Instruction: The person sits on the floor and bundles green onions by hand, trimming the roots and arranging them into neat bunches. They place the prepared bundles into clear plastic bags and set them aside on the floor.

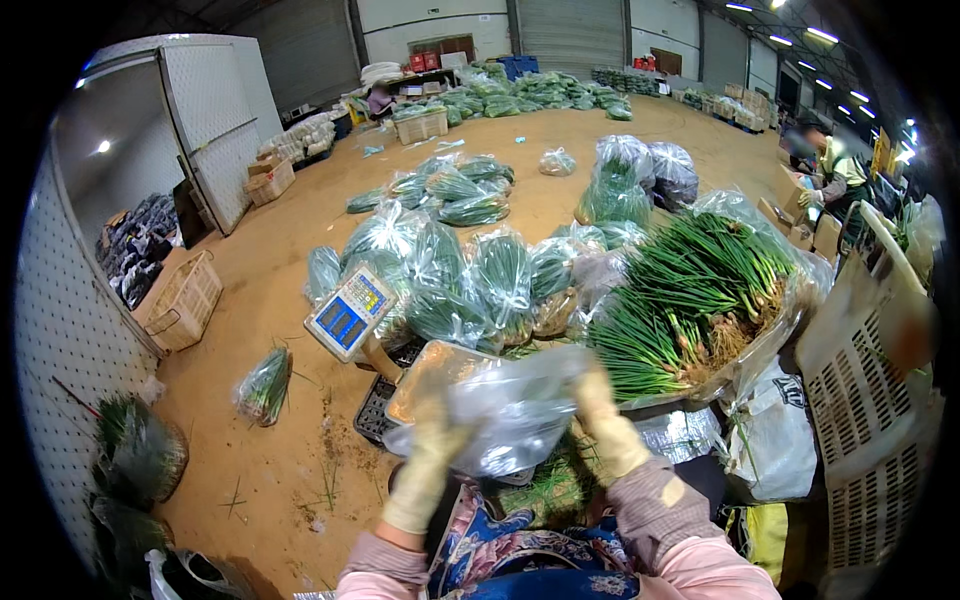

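A clear plastic bag [517, 420] is stretched between my hands, blurred and seemingly without contents. My gloved left hand [431, 435] grips its left side, and my gloved right hand [600, 409] has its upper right edge. Just beyond and partly behind the bag is the pan [435, 375] of a digital scale, whose display panel [351, 313] tilts toward me. To the right of my right hand lies a big heap of green onions [690, 292] with roots, on a plastic sheet [810, 277]. Blur hides the exact finger positions.
Filled bags of green onions [502, 277] crowd the floor beyond the scale. One bagged bunch [264, 386] lies to the left. A tall plastic crate [862, 390] and a white sack [772, 435] stand at right. A co-worker [836, 176] handles cartons farther off.
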{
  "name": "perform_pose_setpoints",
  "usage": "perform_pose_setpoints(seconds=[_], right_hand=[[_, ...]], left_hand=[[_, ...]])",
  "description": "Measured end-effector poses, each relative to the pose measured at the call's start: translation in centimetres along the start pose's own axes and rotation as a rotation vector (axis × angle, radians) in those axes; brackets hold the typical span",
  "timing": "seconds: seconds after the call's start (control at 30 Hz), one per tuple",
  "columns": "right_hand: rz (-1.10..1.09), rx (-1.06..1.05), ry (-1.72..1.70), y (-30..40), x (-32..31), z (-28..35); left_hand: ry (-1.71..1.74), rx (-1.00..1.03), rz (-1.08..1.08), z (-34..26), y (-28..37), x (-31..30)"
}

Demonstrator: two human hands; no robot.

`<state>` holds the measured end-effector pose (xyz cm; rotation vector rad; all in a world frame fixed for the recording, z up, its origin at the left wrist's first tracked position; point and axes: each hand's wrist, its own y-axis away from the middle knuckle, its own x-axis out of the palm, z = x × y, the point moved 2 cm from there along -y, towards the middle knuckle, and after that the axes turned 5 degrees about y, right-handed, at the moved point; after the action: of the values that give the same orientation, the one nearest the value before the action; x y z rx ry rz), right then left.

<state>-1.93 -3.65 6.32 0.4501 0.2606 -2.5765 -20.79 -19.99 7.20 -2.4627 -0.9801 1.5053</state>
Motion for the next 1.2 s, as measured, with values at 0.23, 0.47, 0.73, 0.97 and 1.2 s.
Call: perform_pose_setpoints(seconds=[0.23,0.47,0.73,0.97,1.2], right_hand=[[0.036,-0.531,1.071,-0.7,0.9,2.3],[-0.232,0.12,0.316,-5.2,-7.9,0.6],[0.306,0.082,0.578,-3.6,-3.5,-5.0],[-0.185,0.335,0.115,-5.1,1.6,-7.4],[-0.189,0.474,-1.309,-14.4,4.2,-10.2]], left_hand=[[-0.124,-0.069,-0.096,10.2,-3.2,-1.8],[0.967,-0.713,-0.012,13.6,1.1,-1.0],[1.257,-0.641,-0.254,16.6,2.0,4.9],[1.95,-0.997,-0.914,24.2,-4.1,2.8],[1.483,-0.603,0.062,27.6,-3.8,-3.2]])
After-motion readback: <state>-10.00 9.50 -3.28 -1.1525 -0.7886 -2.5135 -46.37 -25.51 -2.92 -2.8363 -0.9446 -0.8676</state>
